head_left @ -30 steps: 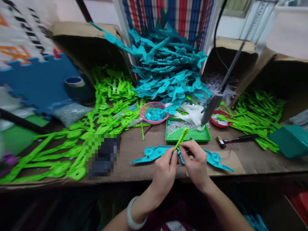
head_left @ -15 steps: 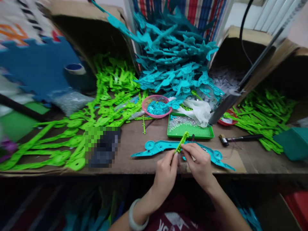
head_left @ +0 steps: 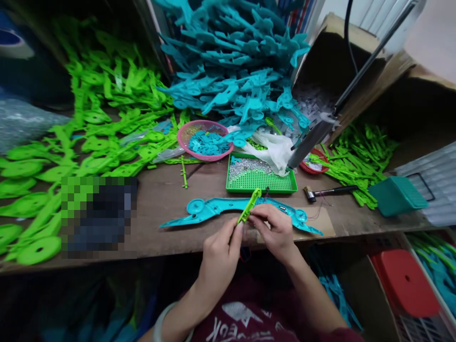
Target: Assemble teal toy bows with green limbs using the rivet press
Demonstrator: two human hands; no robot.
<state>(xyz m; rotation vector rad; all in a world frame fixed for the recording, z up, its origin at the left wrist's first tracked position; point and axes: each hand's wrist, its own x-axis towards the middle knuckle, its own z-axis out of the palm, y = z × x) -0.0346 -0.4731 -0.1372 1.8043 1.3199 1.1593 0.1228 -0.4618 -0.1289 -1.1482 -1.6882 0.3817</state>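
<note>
My left hand [head_left: 221, 251] pinches the lower end of a small green plastic piece [head_left: 252, 202], which tilts up to the right. My right hand [head_left: 275, 230] has its fingers closed at the right side of that piece; whether they hold something small as well is hidden. Behind both hands a long curved blue plastic part [head_left: 210, 207] lies on the table, its middle partly covered by the green piece and my right hand. Past it stands a green perforated tray [head_left: 261, 184] with many small silvery pieces.
Green parts [head_left: 103, 142] pile up at the left, blue parts [head_left: 242, 71] at the back. A pink basket [head_left: 182, 137] of small blue pieces stands left of the tray. At the right are a hammer [head_left: 329, 191], a red basket [head_left: 322, 166] and a teal container [head_left: 395, 197].
The view has shifted, so the table's things appear further left and a red stool-like object shows at lower right. Both hands remain at the green piece.
</note>
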